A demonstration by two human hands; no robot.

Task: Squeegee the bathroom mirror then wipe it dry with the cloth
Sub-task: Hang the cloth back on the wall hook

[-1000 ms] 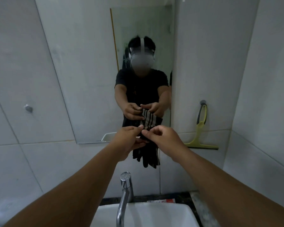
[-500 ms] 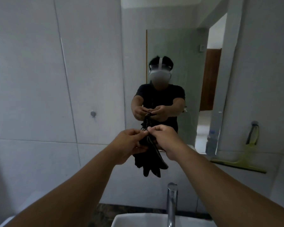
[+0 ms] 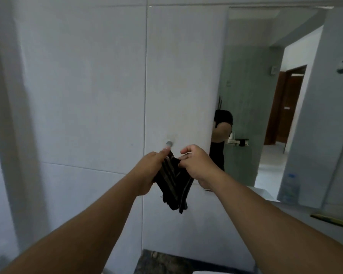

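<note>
A dark cloth (image 3: 174, 184) with pale stripes hangs between my two hands in front of the white tiled wall. My left hand (image 3: 151, 169) grips its upper left edge, thumb up. My right hand (image 3: 198, 165) pinches its upper right part. Just above the hands a small round metal hook (image 3: 169, 143) sticks out of the wall. The mirror (image 3: 265, 95) fills the right half of the view and reflects part of my arm and dark shirt. The yellow-green squeegee blade (image 3: 333, 220) shows at the right edge, below the mirror.
A dark stone counter (image 3: 162, 262) and a strip of white sink rim (image 3: 216, 272) lie at the bottom. A wall corner (image 3: 12, 135) runs down the left. The mirror reflects a brown door and a glass partition.
My view has swung left, so the mirror and squeegee have slid to the right. My hands with the cloth are now up by the wall hook, and the faucet has left the view.
</note>
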